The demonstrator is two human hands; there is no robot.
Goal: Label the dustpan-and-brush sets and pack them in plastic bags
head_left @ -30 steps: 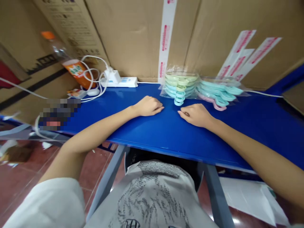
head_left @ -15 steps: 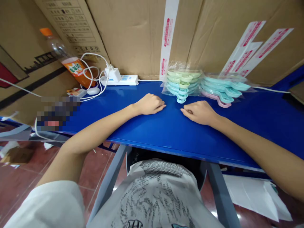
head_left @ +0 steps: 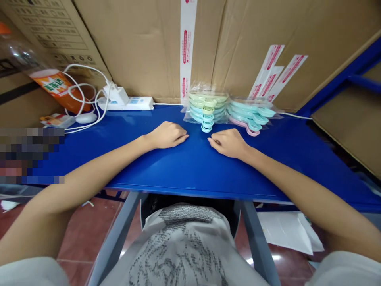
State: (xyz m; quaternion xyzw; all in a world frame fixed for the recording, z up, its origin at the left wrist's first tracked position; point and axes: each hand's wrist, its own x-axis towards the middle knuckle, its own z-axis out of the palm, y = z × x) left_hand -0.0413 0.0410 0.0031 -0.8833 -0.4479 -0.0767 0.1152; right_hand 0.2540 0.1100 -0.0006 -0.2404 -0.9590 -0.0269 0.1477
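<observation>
My left hand [head_left: 168, 135] rests on the blue tabletop [head_left: 166, 169], curled into a loose fist with nothing seen in it. Across a small gap, my right hand [head_left: 228, 143] lies closed in the same way, a dark hollow showing between its curled fingers. Just beyond the hands, against the cardboard, sits a bagged stack of pale green and light blue plastic pieces [head_left: 207, 104] with looped ends pointing toward me. To its right is a second bagged stack, light blue pieces [head_left: 251, 109] over a pink one [head_left: 253, 133]. Neither hand touches the stacks.
At the back left stand a white power strip [head_left: 141, 103] with a plugged adapter [head_left: 116, 94], coiled white cables, and a leaning orange drink bottle [head_left: 56, 85]. Cardboard [head_left: 143, 47] walls the back. A blue metal frame [head_left: 336, 77] rises at right. White sheeting [head_left: 285, 230] lies below.
The view has turned to the right, so the table and objects appear shifted left. Both hands keep their closed pose and place on the table.
</observation>
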